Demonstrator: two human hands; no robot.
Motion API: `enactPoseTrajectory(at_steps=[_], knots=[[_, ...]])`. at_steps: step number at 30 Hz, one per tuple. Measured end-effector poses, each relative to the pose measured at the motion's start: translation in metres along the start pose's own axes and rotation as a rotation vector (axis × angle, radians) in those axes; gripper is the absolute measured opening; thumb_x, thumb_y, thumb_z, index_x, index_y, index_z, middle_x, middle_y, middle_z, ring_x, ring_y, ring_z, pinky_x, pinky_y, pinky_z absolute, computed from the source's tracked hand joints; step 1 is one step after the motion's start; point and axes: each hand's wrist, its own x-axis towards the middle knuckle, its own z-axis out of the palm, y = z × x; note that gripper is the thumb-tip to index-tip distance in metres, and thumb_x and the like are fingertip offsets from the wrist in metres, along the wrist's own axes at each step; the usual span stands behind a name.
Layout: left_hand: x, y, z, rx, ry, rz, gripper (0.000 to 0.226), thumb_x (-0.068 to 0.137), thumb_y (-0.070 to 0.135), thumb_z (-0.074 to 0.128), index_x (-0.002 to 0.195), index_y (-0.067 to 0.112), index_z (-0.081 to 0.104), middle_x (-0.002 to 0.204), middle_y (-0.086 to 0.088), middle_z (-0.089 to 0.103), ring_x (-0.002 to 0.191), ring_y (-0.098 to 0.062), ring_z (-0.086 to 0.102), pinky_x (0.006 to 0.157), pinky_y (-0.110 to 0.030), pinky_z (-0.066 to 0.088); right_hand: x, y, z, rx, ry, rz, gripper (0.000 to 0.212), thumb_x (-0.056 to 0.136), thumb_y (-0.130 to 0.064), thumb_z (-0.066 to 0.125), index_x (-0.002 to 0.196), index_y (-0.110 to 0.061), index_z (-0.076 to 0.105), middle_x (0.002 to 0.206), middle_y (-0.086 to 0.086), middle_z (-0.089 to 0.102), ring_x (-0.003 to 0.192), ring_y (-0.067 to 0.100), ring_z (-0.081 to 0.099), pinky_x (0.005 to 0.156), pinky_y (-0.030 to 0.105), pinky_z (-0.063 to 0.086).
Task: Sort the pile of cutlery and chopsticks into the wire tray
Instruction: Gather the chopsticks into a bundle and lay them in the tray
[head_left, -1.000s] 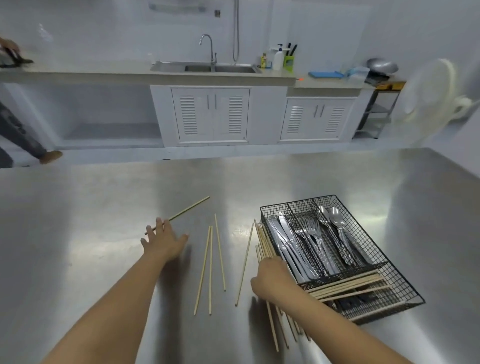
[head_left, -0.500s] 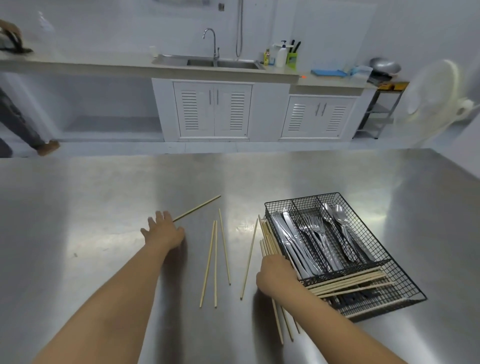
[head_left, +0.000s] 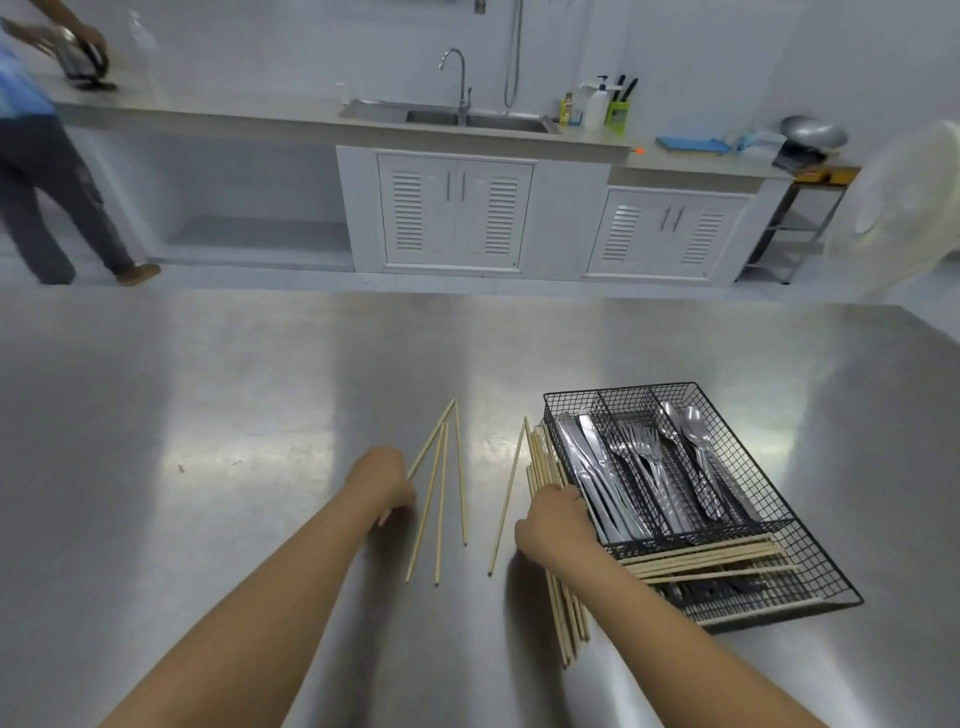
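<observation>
A black wire tray stands on the steel table at the right. Its long compartments hold knives, forks and spoons; several chopsticks lie across its near compartment. My right hand grips a bundle of chopsticks lying along the tray's left side. My left hand is closed on one chopstick that slants up to the right. Three loose chopsticks lie beside that hand, and a single chopstick lies between my hands.
The steel table stretches wide to the left and back. Beyond it are a counter with a sink, white cabinets and a white fan at right. A person stands at the far left counter.
My left hand closed on the slanted chopstick and drew it right, next to the loose ones. My right hand stayed on the bundle by the tray.
</observation>
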Motion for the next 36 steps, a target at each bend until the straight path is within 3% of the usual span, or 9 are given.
enactPoseTrajectory(at_steps=[3,6,9,13,19,27,29,32,36], knots=[[-0.01,0.014,-0.003,-0.027,-0.348,-0.035,0.018,0.086,0.018,0.061,0.092,0.001,0.06,0.106,-0.018,0.069,0.086,-0.028,0.069,0.083,-0.037,0.057,-0.002,0.0,0.005,-0.102,-0.004,-0.014,0.059,0.087,-0.021,0.054,0.137,0.005,0.037,0.136,0.019,0.045,0.122,0.031,0.047,0.097,0.035,0.048],[-0.014,0.021,-0.006,-0.09,-0.47,-0.067,0.027,0.085,0.017,0.062,0.102,-0.004,0.062,0.108,-0.022,0.066,0.084,-0.03,0.063,0.078,-0.038,0.056,-0.002,-0.001,0.009,-0.144,-0.053,-0.004,0.05,0.084,-0.02,0.054,0.128,0.003,0.048,0.127,0.017,0.055,0.114,0.032,0.055,0.094,0.039,0.051],[-0.016,0.031,-0.008,-0.197,-0.266,-0.043,0.02,0.082,0.018,0.057,0.093,0.001,0.06,0.092,-0.022,0.067,0.078,-0.032,0.066,0.074,-0.037,0.059,-0.001,-0.003,0.006,-0.079,-0.024,0.044,0.058,0.082,-0.023,0.057,0.133,0.002,0.043,0.129,0.018,0.053,0.115,0.031,0.055,0.092,0.037,0.052],[-0.016,0.043,0.003,-0.197,-0.024,0.03,0.04,0.084,0.023,0.053,0.112,-0.005,0.061,0.115,-0.023,0.065,0.103,-0.035,0.065,0.085,-0.034,0.054,0.0,-0.008,0.0,0.057,-0.005,0.115,0.072,0.081,-0.029,0.062,0.14,-0.001,0.032,0.138,0.021,0.04,0.125,0.034,0.044,0.101,0.04,0.045],[-0.024,0.063,0.011,-0.363,-0.134,0.048,0.012,0.082,0.012,0.046,0.085,0.002,0.053,0.079,-0.018,0.063,0.083,-0.039,0.072,0.072,-0.04,0.061,-0.003,-0.005,0.006,0.209,0.047,-0.072,0.047,0.089,-0.019,0.049,0.131,-0.002,0.039,0.13,0.018,0.045,0.121,0.033,0.045,0.096,0.039,0.044],[-0.022,0.071,0.015,-0.552,-0.185,-0.035,0.032,0.087,0.013,0.045,0.111,-0.006,0.055,0.096,-0.026,0.07,0.078,-0.036,0.072,0.064,-0.035,0.059,-0.001,0.007,0.011,0.319,0.028,-0.002,0.042,0.088,-0.016,0.049,0.126,0.001,0.045,0.129,0.017,0.043,0.118,0.031,0.047,0.086,0.033,0.046],[-0.023,0.075,0.018,-0.579,-0.184,-0.024,0.031,0.087,0.012,0.044,0.109,-0.006,0.054,0.1,-0.026,0.068,0.079,-0.036,0.072,0.067,-0.038,0.06,0.003,0.005,0.008,0.496,-0.029,0.051,0.027,0.086,-0.013,0.049,0.108,0.002,0.054,0.108,0.015,0.051,0.095,0.026,0.056,0.064,0.026,0.045],[-0.026,0.082,0.022,-0.665,-0.216,-0.002,0.024,0.083,0.011,0.044,0.098,-0.005,0.054,0.104,-0.026,0.065,0.086,-0.038,0.071,0.074,-0.045,0.061,0.007,-0.003,0.002,0.811,-0.076,0.13,0.014,0.083,-0.009,0.047,0.07,-0.006,0.045,0.067,0.005,0.042,0.055,0.016,0.04,0.044,0.023,0.027],[-0.024,0.085,0.032,-0.698,-0.204,0.006,0.024,0.081,0.019,0.049,0.092,-0.002,0.057,0.086,-0.021,0.064,0.087,-0.038,0.07,0.07,-0.041,0.061,0.011,-0.011,0.0,1.099,-0.186,0.224,0.03,0.078,-0.005,0.042,0.102,0.005,0.058,0.081,0.02,0.058,0.056,0.023,0.05,0.045,0.024,0.036]])
